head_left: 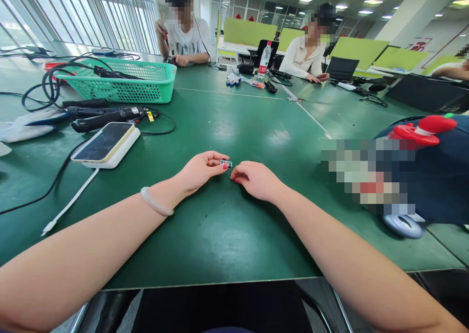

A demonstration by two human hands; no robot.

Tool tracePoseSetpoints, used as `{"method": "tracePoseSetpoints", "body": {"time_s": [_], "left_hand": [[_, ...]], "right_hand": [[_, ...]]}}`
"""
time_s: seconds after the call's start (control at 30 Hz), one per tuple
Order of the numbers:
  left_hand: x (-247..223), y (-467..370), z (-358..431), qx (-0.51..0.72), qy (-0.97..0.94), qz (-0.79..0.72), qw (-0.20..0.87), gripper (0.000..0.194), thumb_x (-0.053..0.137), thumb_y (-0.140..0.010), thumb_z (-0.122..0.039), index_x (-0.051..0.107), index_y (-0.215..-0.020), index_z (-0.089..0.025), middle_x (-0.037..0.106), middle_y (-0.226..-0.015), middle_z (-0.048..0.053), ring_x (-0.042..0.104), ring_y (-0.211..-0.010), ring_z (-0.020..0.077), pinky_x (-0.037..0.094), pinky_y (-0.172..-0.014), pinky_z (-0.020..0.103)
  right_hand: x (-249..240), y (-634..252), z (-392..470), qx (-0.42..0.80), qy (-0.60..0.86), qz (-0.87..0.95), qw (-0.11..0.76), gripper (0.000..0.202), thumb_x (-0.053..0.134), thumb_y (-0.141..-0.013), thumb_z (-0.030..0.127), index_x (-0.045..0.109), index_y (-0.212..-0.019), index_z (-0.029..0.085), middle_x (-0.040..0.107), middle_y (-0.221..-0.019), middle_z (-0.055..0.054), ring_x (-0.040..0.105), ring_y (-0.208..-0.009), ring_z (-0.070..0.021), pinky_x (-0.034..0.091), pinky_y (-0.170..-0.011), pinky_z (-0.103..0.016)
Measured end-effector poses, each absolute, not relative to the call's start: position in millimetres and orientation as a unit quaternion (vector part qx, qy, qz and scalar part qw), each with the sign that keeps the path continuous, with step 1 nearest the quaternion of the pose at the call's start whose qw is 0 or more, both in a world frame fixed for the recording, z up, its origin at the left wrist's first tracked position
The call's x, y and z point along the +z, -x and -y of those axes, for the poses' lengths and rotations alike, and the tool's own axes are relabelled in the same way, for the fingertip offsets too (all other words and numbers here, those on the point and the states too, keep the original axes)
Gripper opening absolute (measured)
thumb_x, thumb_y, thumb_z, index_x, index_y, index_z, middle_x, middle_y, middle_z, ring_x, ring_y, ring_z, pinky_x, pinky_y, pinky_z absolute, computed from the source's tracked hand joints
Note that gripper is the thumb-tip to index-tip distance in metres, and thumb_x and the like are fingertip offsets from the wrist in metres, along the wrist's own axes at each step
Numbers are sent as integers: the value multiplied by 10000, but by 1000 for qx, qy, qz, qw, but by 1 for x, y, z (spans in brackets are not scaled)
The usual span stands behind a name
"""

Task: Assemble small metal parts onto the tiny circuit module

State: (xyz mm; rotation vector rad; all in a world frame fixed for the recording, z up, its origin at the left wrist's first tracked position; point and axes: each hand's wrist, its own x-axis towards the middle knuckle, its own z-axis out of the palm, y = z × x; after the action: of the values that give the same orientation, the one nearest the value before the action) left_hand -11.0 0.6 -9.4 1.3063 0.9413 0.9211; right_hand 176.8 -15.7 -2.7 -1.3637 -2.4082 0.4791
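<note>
Component (226, 164), small, silvery and dark; finer detail too small to tell. Located in left hand (196, 172), over green worktop (220, 245). Long axis roughly crosswise, exposed end directed toward right hand (261, 180). Left grip: closed on component, between thumb and fingers. Right grip: curled just beside component, closure impossible to tell. Forearms (110, 230) extended forward, converging.

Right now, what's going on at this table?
The person's left hand pinches a small silvery part over the green table. The right hand is curled close beside it; whether it holds anything can't be told. To the left, a phone lies on a white block, near a mint-green basket.
</note>
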Motion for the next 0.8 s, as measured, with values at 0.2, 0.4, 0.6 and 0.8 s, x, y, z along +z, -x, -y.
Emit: {"method": "tracePoseSetpoints", "body": {"time_s": [0.2,0.4,0.6,0.8], "left_hand": [[-8,11,1,379,-583,-416,586,338,730,-679,-252,633,-984,-145,668,-831,39,608,-814,140,421,-887,350],[-7,9,2,369,-586,-435,576,319,740,-658,-206,626,-948,-140,681,-853,52,620,-806,144,449,-865,357],[-5,7,4,351,-588,-460,565,317,764,-614,-178,623,-894,-135,677,-799,42,619,-739,136,475,-814,361],[-7,6,5,345,-602,-450,562,291,767,-594,-179,616,-840,-137,684,-766,47,636,-741,161,486,-780,372]], "right_hand": [[-2,-181,15,145,498,841,155,127,538,-826,154,643,-846,222,632,-842,-1,557,-762,-121,411,-676,-244],[-3,-179,15,70,512,848,121,144,529,-846,201,646,-764,216,625,-831,-10,559,-728,-132,382,-624,-256],[0,-184,13,33,565,808,160,169,498,-850,177,634,-757,213,619,-820,-18,557,-732,-149,378,-608,-268],[12,-174,28,41,529,803,270,161,490,-860,174,620,-772,209,620,-828,-18,556,-744,-141,404,-642,-262]]}}
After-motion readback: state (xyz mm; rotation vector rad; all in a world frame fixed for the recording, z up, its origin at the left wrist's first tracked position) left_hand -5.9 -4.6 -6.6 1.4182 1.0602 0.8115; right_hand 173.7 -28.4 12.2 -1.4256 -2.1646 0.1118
